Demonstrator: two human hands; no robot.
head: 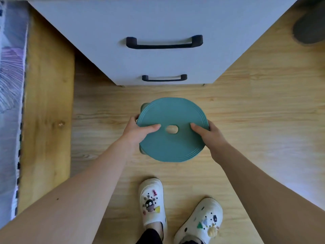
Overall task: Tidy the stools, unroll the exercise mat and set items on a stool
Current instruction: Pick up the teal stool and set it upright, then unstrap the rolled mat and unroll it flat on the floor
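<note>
Single view, from your head, wide-angle. You face forward and steeply down, almost straight onto the floor (246,111). The teal stool (173,143) sits near frame centre, close to the lens. Beyond the stool, the drawer unit (158,20) fills the top edge, its sides splaying toward the corners. On the near side of the stool, your shoes (152,199) reach the bottom edge. Left of the stool, a wooden panel (47,103) runs up the frame.
</note>
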